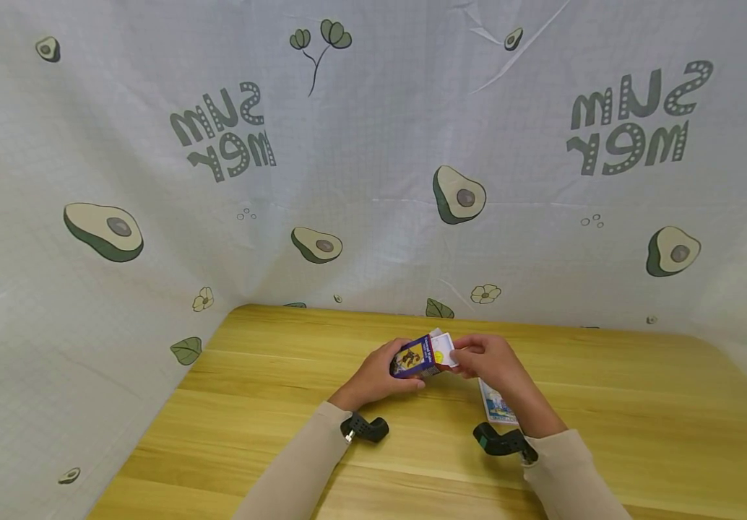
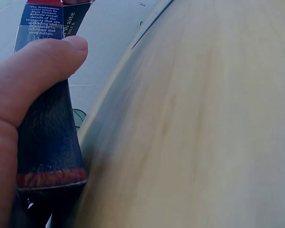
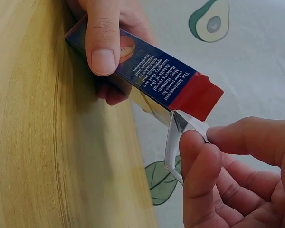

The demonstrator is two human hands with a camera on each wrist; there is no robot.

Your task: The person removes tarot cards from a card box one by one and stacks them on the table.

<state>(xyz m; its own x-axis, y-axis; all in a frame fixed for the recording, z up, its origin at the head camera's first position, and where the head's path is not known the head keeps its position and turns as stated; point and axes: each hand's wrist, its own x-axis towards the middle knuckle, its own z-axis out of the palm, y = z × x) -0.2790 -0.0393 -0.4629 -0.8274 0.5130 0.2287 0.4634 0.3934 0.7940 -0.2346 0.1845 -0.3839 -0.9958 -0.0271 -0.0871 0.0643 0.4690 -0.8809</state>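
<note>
My left hand [image 1: 383, 372] grips a dark blue card box [image 1: 410, 357] with a yellow picture on its front. In the left wrist view, the thumb lies along the printed side of the box [image 2: 50, 128]. One end of the box stands open, with a red side flap [image 3: 199, 97] sticking out. At that end my right hand [image 1: 487, 357] pinches a white flap [image 3: 173, 142] between thumb and fingers. Beneath the right wrist, a picture card or stack of cards [image 1: 495, 406] lies on the table, partly hidden by the forearm.
The wooden table [image 1: 269, 404] meets a pale curtain [image 1: 373, 144] printed with avocados at its back and left edges. A black wrist camera [image 1: 365, 428] sits on the left wrist, another camera [image 1: 500, 439] on the right.
</note>
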